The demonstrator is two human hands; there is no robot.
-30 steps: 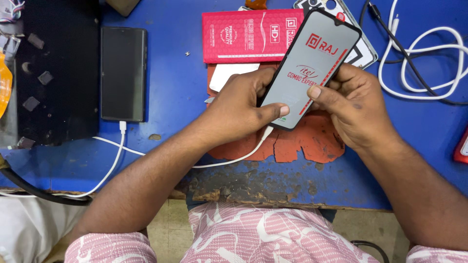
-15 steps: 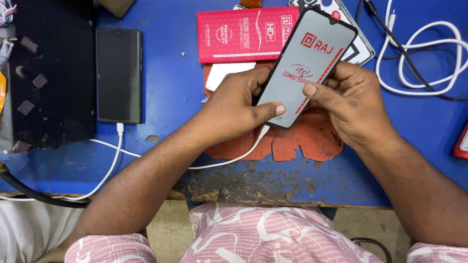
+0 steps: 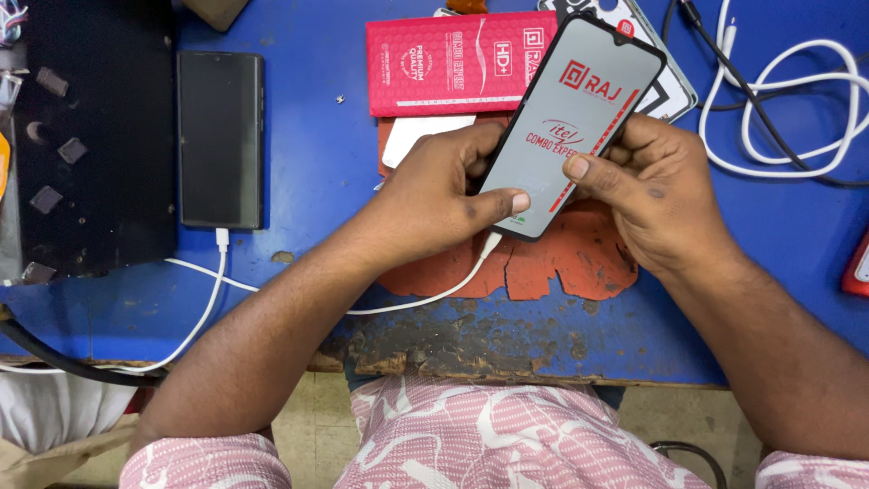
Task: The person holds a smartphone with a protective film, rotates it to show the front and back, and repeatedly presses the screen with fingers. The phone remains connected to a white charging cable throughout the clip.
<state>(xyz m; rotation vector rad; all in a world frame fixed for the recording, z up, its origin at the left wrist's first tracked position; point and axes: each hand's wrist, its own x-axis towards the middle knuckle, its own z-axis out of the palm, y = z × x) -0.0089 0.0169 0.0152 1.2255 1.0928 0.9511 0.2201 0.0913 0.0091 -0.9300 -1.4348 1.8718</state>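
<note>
We see no open container. A flat red carton [image 3: 448,65] lies closed at the upper centre of the frame, its contents hidden; just below it a white card [image 3: 418,138] sits partly under the left hand.

The phone [image 3: 570,122] is held at upper centre-right, tilted with its top toward the upper right, above the table. Its face is black and glossy with a small notch at the top edge, and carries a film printed in red and white. A white cable [image 3: 425,294] plugs into its lower end and trails to the lower left.

Our left hand [image 3: 434,195] is clamped on the phone's left edge, thumb pressed on the lower glass. Our right hand [image 3: 656,190] is clamped on the right edge, thumb tip on the glass at mid-height.

The table [image 3: 317,172] is blue, with paint worn away to bare patches along the near edge. A torn orange mat [image 3: 552,263] lies under the hands. A second dark phone [image 3: 220,138] lies face up at the upper left, on its own white lead, beside a black tray [image 3: 86,136] with small grey squares. Coiled white and black cables [image 3: 787,100] lie at the upper right. Tiled floor shows below the table edge.
</note>
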